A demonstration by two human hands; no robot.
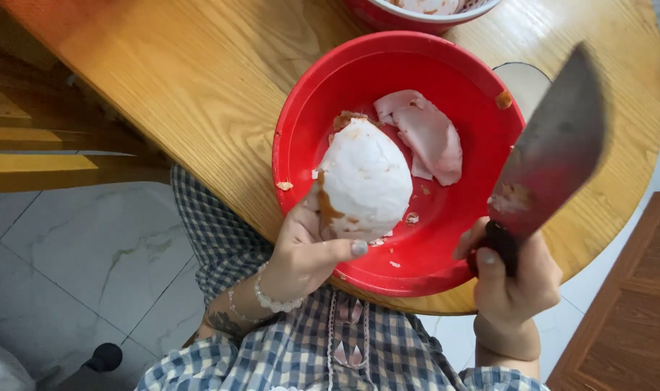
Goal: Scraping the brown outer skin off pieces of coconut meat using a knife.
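At the near edge of the scene, a checked blue and white garment is seen below the table, with a bead bracelet worn on the left wrist. Just beyond it, the left hand is closed around the lower end of a peeled white coconut, the thumb laid across its near side. The coconut is held tilted over the near left part of a red bowl, with brown patches of skin left at its top and lower left.

To the near right, the right hand is clenched on the dark handle of a cleaver. The blade is raised up and to the far right, apart from the coconut, and appears blurred. Brown residue is stuck to the blade near the handle.

Inside the bowl, pale peeled strips lie right of the coconut, with small scraps scattered about. The bowl rests on a round wooden table, overhanging its near edge slightly. A second red bowl is partly visible at the far edge.

Hazards are judged as follows. The left thumb and fingers sit close to the surface being cut; a misplaced stroke could strike them. The coconut looks wet and smooth, so slippage in the hand is possible. A heavy blow could tip the overhanging bowl.
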